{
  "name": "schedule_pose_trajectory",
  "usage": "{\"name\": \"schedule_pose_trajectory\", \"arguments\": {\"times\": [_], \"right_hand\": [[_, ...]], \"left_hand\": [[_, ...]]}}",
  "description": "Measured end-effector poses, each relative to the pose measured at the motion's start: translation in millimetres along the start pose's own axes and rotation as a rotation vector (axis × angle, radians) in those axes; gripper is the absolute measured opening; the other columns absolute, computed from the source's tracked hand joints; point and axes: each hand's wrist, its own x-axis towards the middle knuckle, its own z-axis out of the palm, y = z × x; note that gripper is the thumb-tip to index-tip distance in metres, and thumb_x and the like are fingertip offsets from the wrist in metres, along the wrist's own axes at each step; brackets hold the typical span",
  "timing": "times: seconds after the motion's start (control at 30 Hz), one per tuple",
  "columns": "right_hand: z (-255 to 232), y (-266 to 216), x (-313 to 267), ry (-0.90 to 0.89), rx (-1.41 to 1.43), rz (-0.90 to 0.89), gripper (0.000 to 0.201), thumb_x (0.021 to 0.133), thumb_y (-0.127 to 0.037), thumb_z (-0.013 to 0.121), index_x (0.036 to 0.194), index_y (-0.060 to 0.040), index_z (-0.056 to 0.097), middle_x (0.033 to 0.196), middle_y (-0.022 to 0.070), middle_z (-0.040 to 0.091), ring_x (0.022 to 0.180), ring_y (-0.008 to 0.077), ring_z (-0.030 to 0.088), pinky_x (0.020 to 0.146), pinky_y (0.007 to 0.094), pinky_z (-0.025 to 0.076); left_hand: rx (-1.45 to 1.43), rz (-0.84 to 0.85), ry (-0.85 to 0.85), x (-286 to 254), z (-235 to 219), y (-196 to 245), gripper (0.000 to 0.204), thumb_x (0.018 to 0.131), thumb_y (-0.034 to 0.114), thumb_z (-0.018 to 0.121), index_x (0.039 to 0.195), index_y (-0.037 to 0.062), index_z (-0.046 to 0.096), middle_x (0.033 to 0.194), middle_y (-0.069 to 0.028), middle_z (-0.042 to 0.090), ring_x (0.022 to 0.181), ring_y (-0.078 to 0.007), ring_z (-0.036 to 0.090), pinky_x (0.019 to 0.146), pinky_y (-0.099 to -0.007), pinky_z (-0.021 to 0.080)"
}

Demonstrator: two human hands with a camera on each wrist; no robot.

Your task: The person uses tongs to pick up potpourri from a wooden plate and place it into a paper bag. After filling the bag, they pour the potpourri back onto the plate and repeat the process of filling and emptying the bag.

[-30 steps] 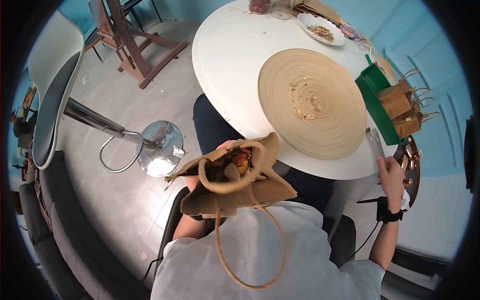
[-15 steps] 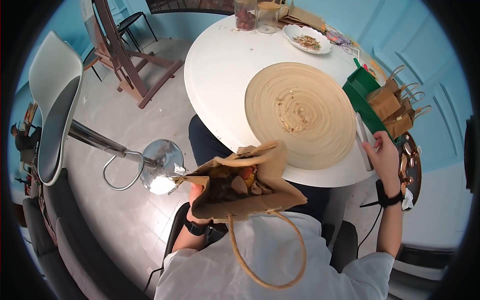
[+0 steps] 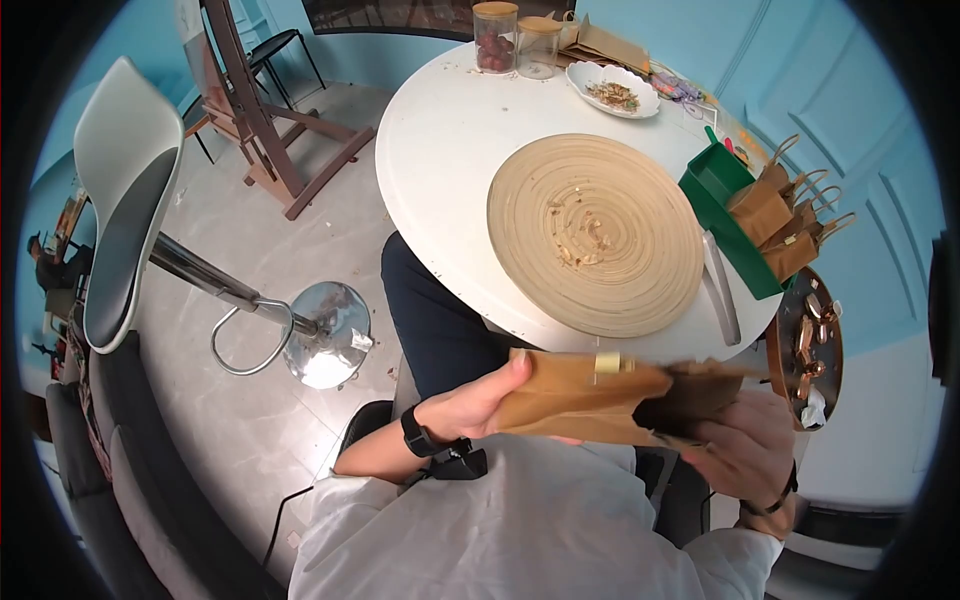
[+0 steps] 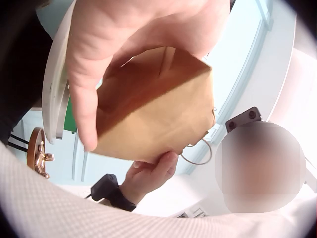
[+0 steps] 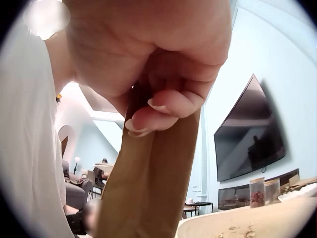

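A brown paper bag (image 3: 580,400) lies sideways in front of the chest, its dark mouth toward the right. The left hand (image 3: 478,402) grips the end at the left, thumb on the upper side; in the left wrist view that hand (image 4: 129,39) spans the bag (image 4: 158,119). At the mouth end, the right hand (image 3: 745,450) holds the bag's edge; the right wrist view shows its curled fingers (image 5: 163,111) against the paper (image 5: 148,178). The bag's contents are hidden. A metal tongs-like tool (image 3: 722,295) lies on the table by the round woven mat (image 3: 600,290).
On the white table (image 3: 430,170) are glass jars (image 3: 495,45), a scalloped plate (image 3: 615,90) with dried bits, and a green box (image 3: 735,225) beside small paper bags (image 3: 765,210). A round tray (image 3: 830,375) with copper-coloured items stands at the right. A bar stool (image 3: 130,190) stands left.
The bag has turned from mouth-up to sideways, and its contents have gone out of sight. My right hand has left the metal tool on the table and come to the bag.
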Motion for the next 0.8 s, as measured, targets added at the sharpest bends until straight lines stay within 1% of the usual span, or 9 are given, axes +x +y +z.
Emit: {"name": "schedule_pose_trajectory", "arguments": {"times": [0.07,0.1,0.13,0.2,0.23,0.33,0.37,0.5,0.8], "right_hand": [[-19,-3,-1,0.025,-0.060,0.078,0.025,0.071,-0.020,0.081,0.083,-0.0046,0.066,0.069,0.0045,0.058,0.056,0.0228,0.056,0.051,0.0320,0.041],[-26,-5,-11,0.039,-0.100,0.167,0.023,0.069,-0.018,0.080,0.081,-0.0040,0.066,0.069,0.0058,0.060,0.056,0.0251,0.056,0.051,0.0338,0.040],[-30,-5,-15,0.041,-0.102,0.167,0.023,0.069,-0.018,0.080,0.081,-0.0040,0.066,0.069,0.0058,0.060,0.056,0.0251,0.056,0.051,0.0338,0.040],[-38,-6,-21,0.164,-0.205,0.175,0.022,0.069,-0.018,0.079,0.080,-0.0039,0.066,0.067,0.0065,0.058,0.056,0.0256,0.055,0.051,0.0334,0.039],[-38,-6,-24,0.190,-0.220,0.193,0.020,0.071,-0.018,0.077,0.078,-0.0030,0.065,0.066,0.0073,0.057,0.054,0.0254,0.053,0.050,0.0338,0.038],[-41,-10,-35,0.213,-0.249,0.271,0.021,0.073,-0.017,0.077,0.075,-0.0015,0.064,0.066,0.0082,0.058,0.053,0.0249,0.052,0.050,0.0339,0.038],[-42,-10,-39,0.216,-0.256,0.268,0.021,0.073,-0.017,0.077,0.075,-0.0015,0.064,0.066,0.0082,0.058,0.053,0.0249,0.052,0.050,0.0339,0.038],[-39,-10,-45,0.181,-0.205,0.320,0.018,0.074,-0.015,0.076,0.074,-0.0015,0.064,0.065,0.0085,0.059,0.053,0.0251,0.053,0.049,0.0340,0.038],[-27,17,-52,0.120,-0.054,0.343,0.014,0.074,-0.011,0.076,0.077,-0.0038,0.064,0.063,0.0060,0.057,0.050,0.0245,0.052,0.047,0.0360,0.037]], "left_hand": [[0.083,-0.102,0.121,-4,-8,9,0.109,0.083,0.081,0.041,0.152,-0.0004,0.021,0.149,-0.0197,0.039,0.136,-0.0305,0.044,0.106,-0.0443,0.045],[0.085,-0.119,0.163,-4,-9,17,0.107,0.084,0.082,0.037,0.150,-0.0009,0.024,0.147,-0.0213,0.042,0.134,-0.0340,0.047,0.105,-0.0459,0.046],[0.004,-0.090,0.240,-5,-6,22,0.091,0.092,0.073,0.035,0.146,-0.0010,0.031,0.143,-0.0250,0.044,0.131,-0.0368,0.049,0.104,-0.0459,0.048],[0.095,-0.087,0.373,0,-5,36,0.072,0.102,0.058,0.032,0.143,-0.0010,0.034,0.141,-0.0282,0.045,0.129,-0.0378,0.051,0.105,-0.0468,0.048],[0.094,-0.084,0.450,7,-2,43,0.059,0.106,0.045,0.031,0.137,-0.0050,0.040,0.135,-0.0284,0.052,0.125,-0.0362,0.055,0.104,-0.0462,0.049],[0.199,-0.128,0.533,31,-16,58,0.060,0.106,0.042,0.033,0.132,-0.0100,0.044,0.127,-0.0260,0.059,0.119,-0.0328,0.060,0.101,-0.0438,0.052],[0.172,-0.113,0.566,39,-23,61,0.057,0.105,0.038,0.040,0.128,-0.0135,0.047,0.118,-0.0248,0.064,0.108,-0.0294,0.067,0.094,-0.0388,0.057],[0.249,-0.083,0.683,54,-30,70,0.049,0.101,0.027,0.053,0.125,-0.0155,0.048,0.112,-0.0253,0.065,0.093,-0.0280,0.072,0.082,-0.0333,0.062],[0.531,0.124,0.780,44,-15,123,0.041,0.097,0.015,0.049,0.118,-0.0194,0.050,0.101,-0.0275,0.067,0.079,-0.0283,0.072,0.073,-0.0333,0.063]]}}
